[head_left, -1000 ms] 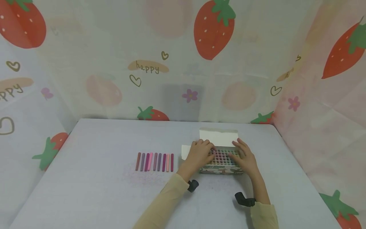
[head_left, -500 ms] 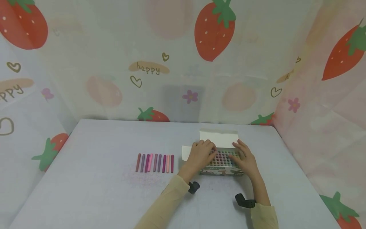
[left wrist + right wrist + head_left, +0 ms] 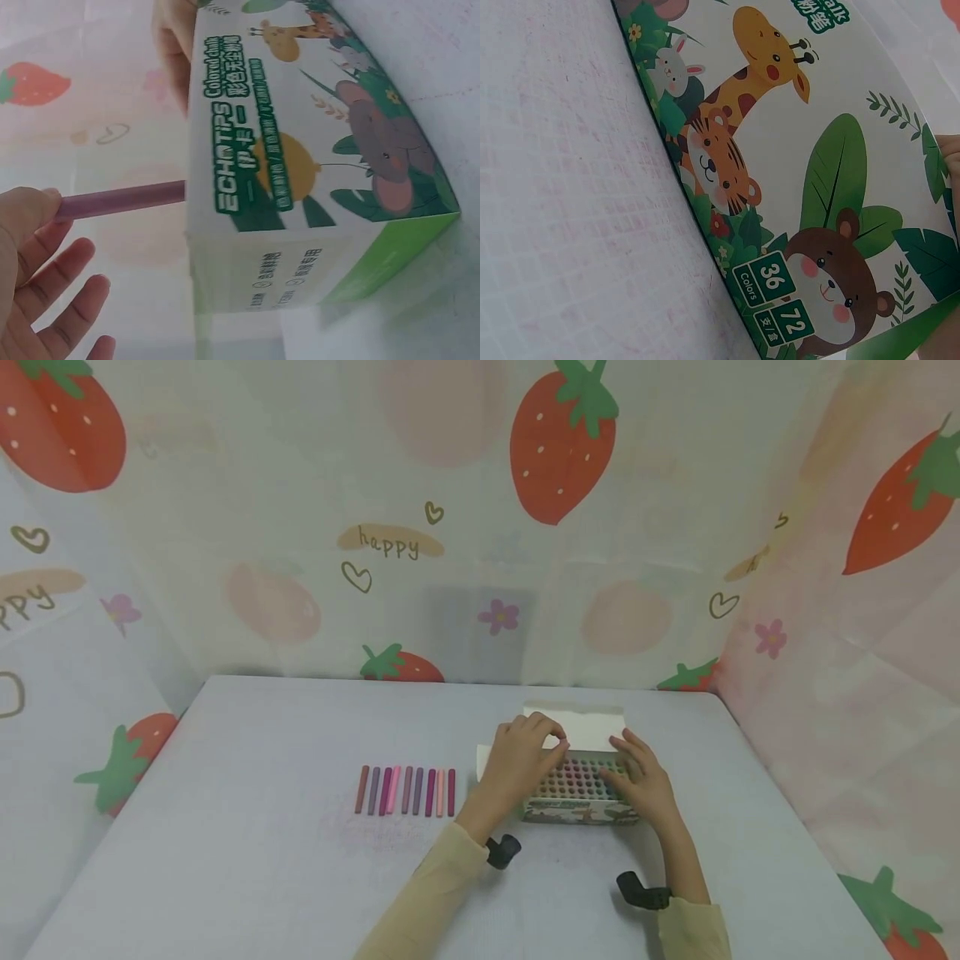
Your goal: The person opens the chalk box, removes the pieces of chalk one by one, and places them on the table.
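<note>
A chalk box point(image 3: 579, 812) printed with cartoon animals stands with its flaps folded open, rows of coloured chalk ends showing in its top. Above its left part, my left hand point(image 3: 517, 758) pinches a purple chalk stick point(image 3: 124, 201) between thumb and forefinger. In the left wrist view that stick juts out from the box's top, its other end hidden behind the box wall; the remaining fingers fan out. My right hand point(image 3: 647, 785) rests at the box's right side, fingers spread and thumb over the chalk ends. Only a sliver of it shows in the right wrist view.
Left of the box lies a row of several chalk sticks point(image 3: 452, 792) in pinks, purples and brown. Everything sits on a white table point(image 3: 225, 868) with faint chalk smudges. A strawberry-print curtain point(image 3: 300, 485) surrounds the back and sides.
My left hand has risen slightly off the chalk ends and drawn back a little to the left, a stick pinched in its fingertips. The right hand stays in place at the box.
</note>
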A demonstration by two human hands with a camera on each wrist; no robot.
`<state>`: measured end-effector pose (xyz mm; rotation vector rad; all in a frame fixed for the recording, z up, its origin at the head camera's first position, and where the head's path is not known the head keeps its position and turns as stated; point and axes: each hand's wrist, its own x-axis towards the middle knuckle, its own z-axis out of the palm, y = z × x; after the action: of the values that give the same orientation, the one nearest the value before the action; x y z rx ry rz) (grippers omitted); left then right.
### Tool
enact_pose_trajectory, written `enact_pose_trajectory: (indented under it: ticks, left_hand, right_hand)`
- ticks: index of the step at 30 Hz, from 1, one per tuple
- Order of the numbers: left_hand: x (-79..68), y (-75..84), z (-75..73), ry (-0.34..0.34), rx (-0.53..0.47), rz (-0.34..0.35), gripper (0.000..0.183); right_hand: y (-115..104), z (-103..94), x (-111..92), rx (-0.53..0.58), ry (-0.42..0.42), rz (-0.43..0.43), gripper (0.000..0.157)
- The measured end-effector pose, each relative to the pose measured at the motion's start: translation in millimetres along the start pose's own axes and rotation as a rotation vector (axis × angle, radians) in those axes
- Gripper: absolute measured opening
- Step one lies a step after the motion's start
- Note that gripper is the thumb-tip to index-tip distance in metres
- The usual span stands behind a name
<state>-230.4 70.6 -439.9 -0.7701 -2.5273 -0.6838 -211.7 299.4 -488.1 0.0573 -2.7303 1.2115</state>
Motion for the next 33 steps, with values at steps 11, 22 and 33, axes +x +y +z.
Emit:
enact_pose_trajectory:
  ticks: [11,22,33]
  left_hand:
    - [-6.6,-5.0,-18.4,0.04,-0.075,0.025,0.016]
    - [-24.6,-23.0,-31.4,0.094,-0.1,0.027,0.015]
    - [-39.0,-48.4,-51.5,0.117,-0.076,0.001,0.014]
  right_hand:
    - [1,0.2,-1,0.024,-0.002,-0.007,0.06]
    - [4,0.4,-1,0.013,-0.003,-0.012,0.06]
    - [4,0.6,-1,0.021,-0.001,-0.018,0.06]
